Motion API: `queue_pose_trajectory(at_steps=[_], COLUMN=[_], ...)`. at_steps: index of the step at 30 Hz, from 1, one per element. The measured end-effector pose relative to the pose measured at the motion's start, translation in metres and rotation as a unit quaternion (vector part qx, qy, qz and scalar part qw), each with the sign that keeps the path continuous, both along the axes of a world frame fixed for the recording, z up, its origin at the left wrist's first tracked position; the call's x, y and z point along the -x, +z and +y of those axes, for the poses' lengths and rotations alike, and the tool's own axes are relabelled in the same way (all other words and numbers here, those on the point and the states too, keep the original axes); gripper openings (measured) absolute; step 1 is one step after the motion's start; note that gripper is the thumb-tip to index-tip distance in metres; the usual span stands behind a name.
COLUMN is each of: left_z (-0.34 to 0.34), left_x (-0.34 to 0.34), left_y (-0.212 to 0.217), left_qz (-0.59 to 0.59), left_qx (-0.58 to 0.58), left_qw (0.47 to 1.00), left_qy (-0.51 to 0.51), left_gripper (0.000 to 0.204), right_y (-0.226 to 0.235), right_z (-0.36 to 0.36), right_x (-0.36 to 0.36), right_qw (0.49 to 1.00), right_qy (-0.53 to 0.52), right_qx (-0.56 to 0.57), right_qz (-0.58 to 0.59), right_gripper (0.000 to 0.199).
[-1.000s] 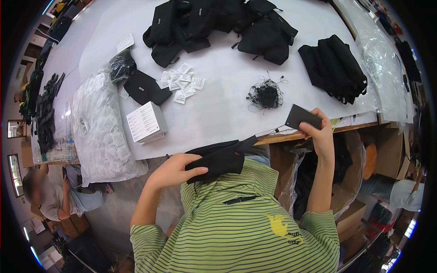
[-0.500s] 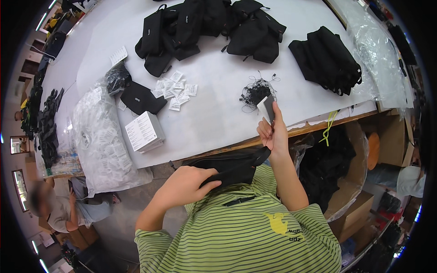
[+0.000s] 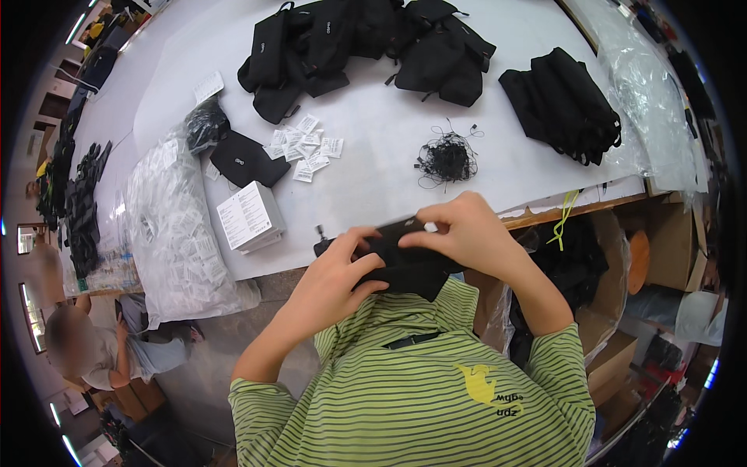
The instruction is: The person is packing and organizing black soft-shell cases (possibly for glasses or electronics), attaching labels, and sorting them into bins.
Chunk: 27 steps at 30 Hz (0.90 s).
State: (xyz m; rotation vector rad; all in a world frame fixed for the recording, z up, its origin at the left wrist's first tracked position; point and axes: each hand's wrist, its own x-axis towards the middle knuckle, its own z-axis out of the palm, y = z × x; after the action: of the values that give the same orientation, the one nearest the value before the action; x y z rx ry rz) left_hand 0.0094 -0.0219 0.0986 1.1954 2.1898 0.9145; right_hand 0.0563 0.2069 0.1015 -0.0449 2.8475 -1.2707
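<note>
A black fabric pouch (image 3: 416,279) is held between my two hands at the table's front edge, just above my shirt. My left hand (image 3: 331,276) grips its left side, thumb below and fingers over the upper edge. The thumb and fingers of my right hand (image 3: 471,233) pinch the pouch's upper edge on the right. A small white bit (image 3: 430,226) shows between those fingers; most of it is hidden. Beyond my right hand lies a tangle of thin black string loops (image 3: 449,159). Left of the pouch stands a stack of white printed cards (image 3: 247,218).
Small white packets (image 3: 299,148) lie in a loose heap, beside another black pouch (image 3: 247,158). A clear bag of such packets (image 3: 175,233) hangs over the left edge. Black pouches (image 3: 327,47) pile up at the back, others (image 3: 564,109) at right. A person (image 3: 105,350) sits at far left.
My right hand has come down from above the string tangle to the pouch's upper edge. The grey-and-white card it held is now mostly out of sight. My left hand has shifted up slightly.
</note>
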Motion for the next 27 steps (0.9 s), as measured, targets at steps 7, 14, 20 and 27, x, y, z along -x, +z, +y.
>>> queue_pose_trajectory(at_steps=[7, 14, 20, 27], left_z=[-0.007, 0.000, 0.025, 0.026], left_x=[0.004, 0.024, 0.096, 0.149], left_y=[-0.018, -0.023, -0.087, -0.148], left_qz=[0.087, -0.094, 0.058, 0.325], left_qx=[-0.079, 0.100, -0.078, 0.012], left_qw=[0.990, 0.983, 0.986, 0.930], left_qy=[-0.072, -0.126, 0.137, 0.173], left_gripper=[0.023, 0.021, 0.021, 0.033], right_y=[-0.012, -0.008, -0.016, -0.011], right_z=[-0.007, 0.000, -0.008, -0.005], right_x=[-0.008, -0.024, -0.030, -0.026], right_qw=[0.977, 0.960, 0.960, 0.973], right_qy=[0.128, 0.125, 0.129, 0.138], right_qx=[0.047, 0.019, 0.005, 0.019], right_qz=[-0.167, -0.250, -0.248, -0.182], right_gripper=[0.039, 0.043, 0.033, 0.025])
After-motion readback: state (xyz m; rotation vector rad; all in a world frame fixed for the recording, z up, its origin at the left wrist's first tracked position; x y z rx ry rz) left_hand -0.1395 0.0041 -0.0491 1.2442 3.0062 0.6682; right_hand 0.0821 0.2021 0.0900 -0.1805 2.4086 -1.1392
